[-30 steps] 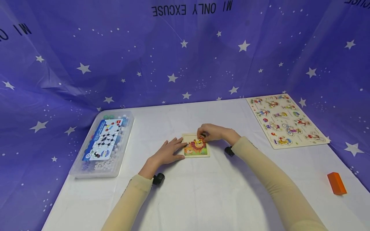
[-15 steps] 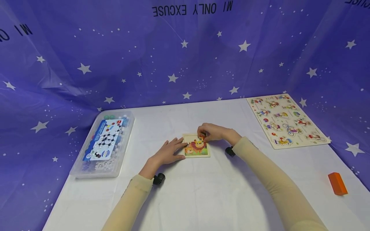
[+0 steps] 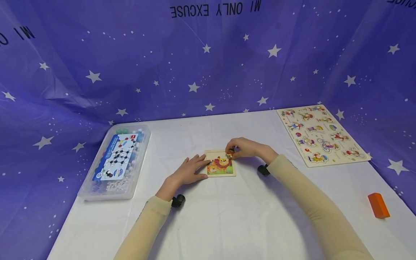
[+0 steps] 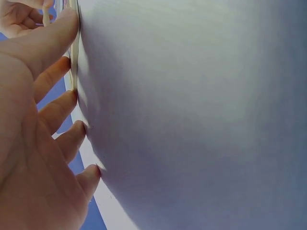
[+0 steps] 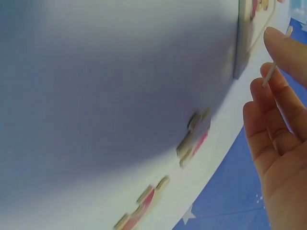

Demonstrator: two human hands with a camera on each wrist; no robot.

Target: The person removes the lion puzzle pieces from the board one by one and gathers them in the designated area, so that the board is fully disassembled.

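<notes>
A small square wooden jigsaw tray (image 3: 214,155) lies mid-table in the head view, with a lion picture (image 3: 223,166) filling its lower part and bare wood along the top. My left hand (image 3: 187,171) rests spread at the tray's left edge, fingertips on the rim. In the left wrist view its thumb (image 4: 57,33) lies along that edge. At the tray's upper right corner, my right hand (image 3: 245,147) pinches a brownish jigsaw piece (image 3: 230,153) between thumb and fingers. Seen edge-on in the right wrist view, the same piece (image 5: 271,74) looks thin and tilted.
Two loose jigsaw pieces, one nearer the tray (image 5: 194,139) and one farther off (image 5: 141,206), lie on the white cloth in the right wrist view. A clear box of molecule parts (image 3: 138,169) stands left; a figure puzzle board (image 3: 308,128) and an orange block (image 3: 378,206) lie right.
My right hand, with the jigsaw piece pinched in it, has shifted slightly right, uncovering more of the tray's upper right part. My left hand has stayed at the left edge.
</notes>
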